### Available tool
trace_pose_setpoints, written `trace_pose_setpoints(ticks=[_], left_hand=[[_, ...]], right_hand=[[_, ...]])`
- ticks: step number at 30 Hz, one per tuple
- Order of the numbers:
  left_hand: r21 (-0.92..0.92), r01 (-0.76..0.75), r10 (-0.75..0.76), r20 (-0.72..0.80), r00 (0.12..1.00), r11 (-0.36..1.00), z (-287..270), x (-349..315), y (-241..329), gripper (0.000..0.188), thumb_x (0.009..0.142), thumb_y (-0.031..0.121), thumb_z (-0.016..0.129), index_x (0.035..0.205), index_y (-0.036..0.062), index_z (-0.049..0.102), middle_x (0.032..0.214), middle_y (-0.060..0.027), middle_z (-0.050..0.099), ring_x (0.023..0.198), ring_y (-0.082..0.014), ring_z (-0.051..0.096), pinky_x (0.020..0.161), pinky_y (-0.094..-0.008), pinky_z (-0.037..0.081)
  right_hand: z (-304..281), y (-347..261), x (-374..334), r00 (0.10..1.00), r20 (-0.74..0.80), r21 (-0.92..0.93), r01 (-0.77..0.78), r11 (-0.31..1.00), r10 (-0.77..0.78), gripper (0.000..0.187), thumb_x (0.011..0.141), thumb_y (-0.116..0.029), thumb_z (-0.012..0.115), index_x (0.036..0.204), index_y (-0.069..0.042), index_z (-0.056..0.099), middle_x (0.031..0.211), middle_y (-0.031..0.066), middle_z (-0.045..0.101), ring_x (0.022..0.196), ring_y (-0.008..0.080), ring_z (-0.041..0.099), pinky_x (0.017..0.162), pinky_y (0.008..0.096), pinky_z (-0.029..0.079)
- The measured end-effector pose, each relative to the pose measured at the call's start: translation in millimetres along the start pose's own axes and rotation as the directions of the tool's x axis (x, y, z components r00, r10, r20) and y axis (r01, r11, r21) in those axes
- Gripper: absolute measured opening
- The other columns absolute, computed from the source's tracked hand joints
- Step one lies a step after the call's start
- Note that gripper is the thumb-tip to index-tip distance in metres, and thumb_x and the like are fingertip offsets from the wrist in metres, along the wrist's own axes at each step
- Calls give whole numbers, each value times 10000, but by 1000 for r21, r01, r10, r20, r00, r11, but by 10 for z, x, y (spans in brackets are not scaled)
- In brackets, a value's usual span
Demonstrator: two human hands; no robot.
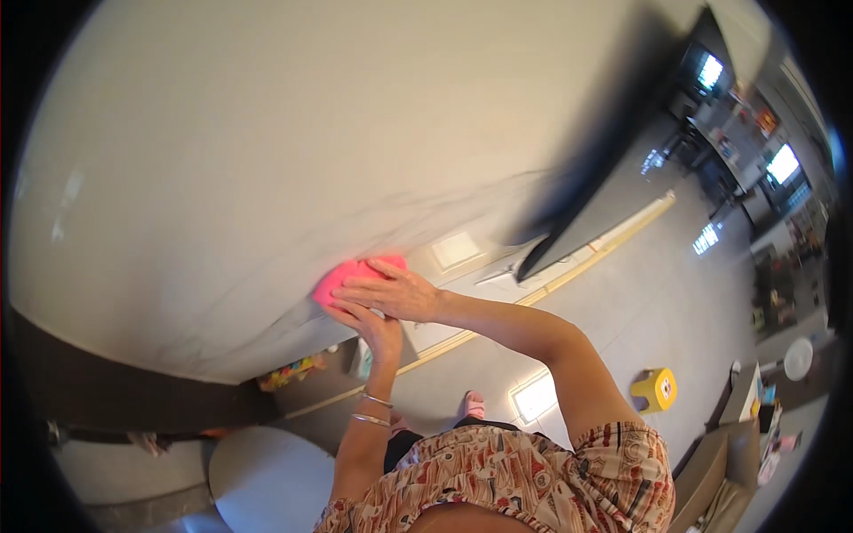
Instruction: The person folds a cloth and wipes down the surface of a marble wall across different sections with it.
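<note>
A bright pink cloth [330,282] is pressed against a glossy cream wall [267,142] with faint grey veins. My right hand [397,293] lies over the cloth with its fingers stretched out, holding it to the wall. Just below, my left hand [373,330] has its fingers on the cloth's lower edge, close against the right hand. Two silver bangles [373,410] circle my left wrist. Part of the cloth is hidden under my fingers.
A wall-mounted screen [613,151] juts out right of my hands, near a white wall plate [456,250]. Below are a long pale ledge [569,280], a round grey table [267,480] and a yellow stool [655,391]. A sofa [724,471] stands lower right.
</note>
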State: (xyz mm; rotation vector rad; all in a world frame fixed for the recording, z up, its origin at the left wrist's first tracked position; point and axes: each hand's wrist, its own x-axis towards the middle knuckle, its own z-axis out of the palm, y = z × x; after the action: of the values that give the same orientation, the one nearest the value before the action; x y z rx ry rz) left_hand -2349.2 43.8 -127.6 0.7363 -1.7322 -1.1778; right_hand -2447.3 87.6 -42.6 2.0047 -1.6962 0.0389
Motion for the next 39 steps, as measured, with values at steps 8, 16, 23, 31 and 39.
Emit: trace_pose_setpoints(ticks=[8,16,23,31,39], left_hand=[[396,-639,601,233,764,659,473,685,628,922,673,97,799,1423,2,271,1479,-315,149,1197,-498,360,955,-533,385],[327,-895,843,346,412,303,814,1170,1591,727,699,-10,667,1379,84,427,1494,-147,259,1111,-368,469,917,-374,486],[363,-932,946,297,131,15,691,1669,2465,919,574,177,811,1361,-21,381,1453,-196,296,1271,-398,335,1054,-483,303],[567,-815,992,104,-71,-117,109,2029,2948,752,687,40,686,1359,-51,361,1471,-219,272,1356,-396,259,1115,-492,232],[795,-606,993,73,90,-3,-971,2198,2302,806,711,86,673,1419,19,293,1439,-212,293,1298,-403,303,1090,-501,266]], right_hand=[[-187,673,-527,898,-264,-94,-388,917,353,632,753,-229,638,1350,-105,472,1484,176,335,1384,347,307,1136,490,250],[-502,1158,-643,692,-534,-12,-581,814,486,731,731,-113,681,1383,-7,369,1450,342,229,1314,546,279,1057,547,341],[-1176,1537,-243,526,-780,17,-526,850,340,756,713,-162,698,1391,-41,388,1469,263,269,1351,453,267,1099,542,262],[-1943,1916,690,512,-857,-231,-277,933,-60,730,734,-17,617,1408,-13,337,1494,259,220,1374,464,214,1136,524,202],[-1834,1222,1751,466,-845,-292,11,956,-263,712,742,-213,629,1372,9,380,1480,253,265,1402,419,204,1149,536,151]])
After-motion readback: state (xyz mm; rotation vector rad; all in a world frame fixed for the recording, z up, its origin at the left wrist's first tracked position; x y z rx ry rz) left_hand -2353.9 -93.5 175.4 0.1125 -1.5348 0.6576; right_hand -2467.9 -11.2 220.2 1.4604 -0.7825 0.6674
